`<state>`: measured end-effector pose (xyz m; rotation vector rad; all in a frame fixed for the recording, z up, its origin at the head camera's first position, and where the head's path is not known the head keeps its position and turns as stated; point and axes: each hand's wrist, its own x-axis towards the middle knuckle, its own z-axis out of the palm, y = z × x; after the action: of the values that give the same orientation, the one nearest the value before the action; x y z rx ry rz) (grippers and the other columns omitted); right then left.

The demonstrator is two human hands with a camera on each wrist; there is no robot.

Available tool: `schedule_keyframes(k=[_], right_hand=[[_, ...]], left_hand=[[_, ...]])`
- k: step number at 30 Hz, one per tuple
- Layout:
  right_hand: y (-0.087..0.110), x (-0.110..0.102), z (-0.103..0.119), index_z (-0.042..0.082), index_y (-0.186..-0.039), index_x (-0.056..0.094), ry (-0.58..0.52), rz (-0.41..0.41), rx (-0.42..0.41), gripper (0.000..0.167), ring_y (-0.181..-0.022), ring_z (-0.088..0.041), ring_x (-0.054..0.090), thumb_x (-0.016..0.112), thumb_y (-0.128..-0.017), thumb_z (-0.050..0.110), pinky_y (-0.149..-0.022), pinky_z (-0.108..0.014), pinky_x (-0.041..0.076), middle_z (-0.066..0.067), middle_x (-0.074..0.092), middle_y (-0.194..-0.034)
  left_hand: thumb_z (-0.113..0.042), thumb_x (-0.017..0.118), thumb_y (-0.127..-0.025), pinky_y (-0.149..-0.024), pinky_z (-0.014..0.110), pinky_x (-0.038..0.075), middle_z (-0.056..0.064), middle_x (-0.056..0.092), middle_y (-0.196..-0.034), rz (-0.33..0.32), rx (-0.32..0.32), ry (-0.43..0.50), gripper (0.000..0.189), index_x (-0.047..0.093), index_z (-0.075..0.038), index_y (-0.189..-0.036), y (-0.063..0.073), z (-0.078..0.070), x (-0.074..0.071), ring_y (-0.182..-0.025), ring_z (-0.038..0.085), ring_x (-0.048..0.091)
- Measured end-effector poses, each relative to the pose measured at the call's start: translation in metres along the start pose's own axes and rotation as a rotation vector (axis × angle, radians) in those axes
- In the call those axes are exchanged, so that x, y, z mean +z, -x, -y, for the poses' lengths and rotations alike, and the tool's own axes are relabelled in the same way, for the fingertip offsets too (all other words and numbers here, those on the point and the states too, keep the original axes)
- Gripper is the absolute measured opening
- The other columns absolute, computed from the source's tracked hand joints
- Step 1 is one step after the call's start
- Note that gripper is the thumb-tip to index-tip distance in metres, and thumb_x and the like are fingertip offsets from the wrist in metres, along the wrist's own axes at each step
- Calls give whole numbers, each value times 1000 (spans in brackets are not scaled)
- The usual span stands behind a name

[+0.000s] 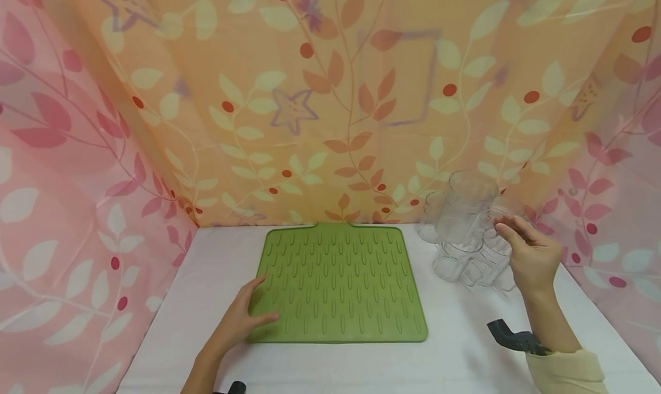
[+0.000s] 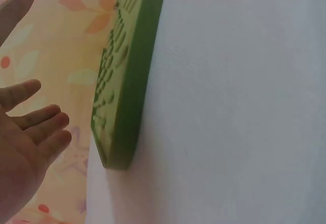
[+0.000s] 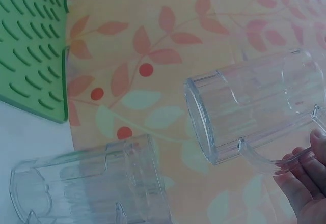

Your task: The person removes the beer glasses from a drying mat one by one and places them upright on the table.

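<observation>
My right hand (image 1: 534, 262) pinches the handle of a clear mug (image 1: 462, 213), which it holds raised above the white table. The right wrist view shows this mug (image 3: 254, 109) tilted, with the fingers curled on its handle (image 3: 262, 164). Several more clear mugs (image 1: 449, 266) stand close together below and behind it; their overlap makes them hard to tell apart. One standing mug (image 3: 86, 183) appears at the lower left of that view. Over the left edge of a green ridged mat (image 1: 335, 285), my left hand (image 1: 240, 316) is spread with thumb and fingers apart, holding nothing.
The mat lies flat in the middle of the white table (image 1: 351, 368). An orange floral cloth (image 1: 330, 153) hangs along the back, with pink floral cloths (image 1: 67, 227) at the sides. A black strap piece (image 1: 516, 339) sticks out from my right wrist.
</observation>
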<state>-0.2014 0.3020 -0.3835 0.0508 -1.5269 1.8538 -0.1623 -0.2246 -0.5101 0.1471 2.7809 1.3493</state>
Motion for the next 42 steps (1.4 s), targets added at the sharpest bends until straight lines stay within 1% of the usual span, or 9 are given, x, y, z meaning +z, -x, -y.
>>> schedule_keyframes(k=[4, 13, 20, 26, 29, 32, 34, 38, 42], right_hand=[[-2, -5, 2, -13, -117, 62, -51, -54, 5, 40, -76, -8, 74, 70, -78, -15, -73, -17, 56, -1, 78, -87], [-11, -23, 5, -20, -112, 60, -181, -132, -80, 41, -75, -14, 75, 71, -73, -21, -73, -23, 55, -10, 77, -85], [-16, -44, 6, -20, -111, 62, -85, -219, -99, 40, -77, -10, 74, 75, -74, -13, -72, -20, 55, -7, 77, -88], [-19, -56, 6, -18, -109, 65, -69, -257, -88, 36, -75, -10, 74, 75, -75, -10, -71, -19, 55, -7, 77, -87], [-21, -61, 6, -20, -107, 65, -110, -272, -109, 33, -72, -12, 73, 73, -76, -12, -71, -19, 56, -8, 76, -84], [-23, -66, 8, -21, -104, 66, -78, -302, -128, 33, -70, -11, 73, 76, -75, -10, -67, -16, 56, -7, 76, -82], [-24, -70, 9, -19, -103, 67, -69, -326, -116, 34, -70, -10, 73, 78, -73, -7, -65, -15, 56, -7, 77, -82], [-23, -81, 10, -13, -106, 69, 64, -356, -78, 38, -78, -6, 72, 80, -75, 5, -69, -12, 54, 0, 76, -86], [-23, -91, 7, -9, -108, 70, 132, -382, -65, 37, -83, -5, 72, 79, -77, 9, -73, -11, 53, 4, 76, -89]], left_hand=[[-36, 85, -73, -114, 66, 24, 23, 29, -156, 3, 8, -25, 101, 29, -6, -151, 4, 6, -3, -143, 47, 28], [-40, 86, -69, -115, 63, 25, 28, 29, -154, 34, -39, -122, 109, 28, 1, -150, 14, 10, -7, -143, 48, 27], [-44, 86, -68, -117, 61, 23, 28, 30, -154, 70, -62, -141, 112, 26, 5, -150, 16, 17, -9, -144, 46, 26], [-43, 87, -66, -115, 62, 27, 31, 33, -151, 101, -69, -160, 114, 27, 8, -149, 19, 20, -10, -142, 47, 30], [-41, 87, -66, -115, 63, 25, 33, 30, -152, 124, -83, -172, 116, 25, 9, -149, 22, 21, -10, -143, 49, 26], [-41, 88, -65, -115, 65, 22, 34, 26, -153, 141, -99, -185, 117, 24, 9, -150, 23, 21, -9, -144, 52, 20], [-41, 88, -65, -115, 65, 21, 34, 25, -153, 142, -104, -192, 117, 24, 8, -150, 23, 21, -9, -144, 52, 18], [-40, 88, -64, -115, 66, 21, 33, 26, -154, 134, -105, -206, 117, 25, 9, -149, 23, 21, -9, -144, 51, 18], [-39, 88, -64, -115, 65, 22, 31, 26, -155, 134, -113, -224, 116, 25, 9, -149, 23, 20, -8, -145, 50, 18]])
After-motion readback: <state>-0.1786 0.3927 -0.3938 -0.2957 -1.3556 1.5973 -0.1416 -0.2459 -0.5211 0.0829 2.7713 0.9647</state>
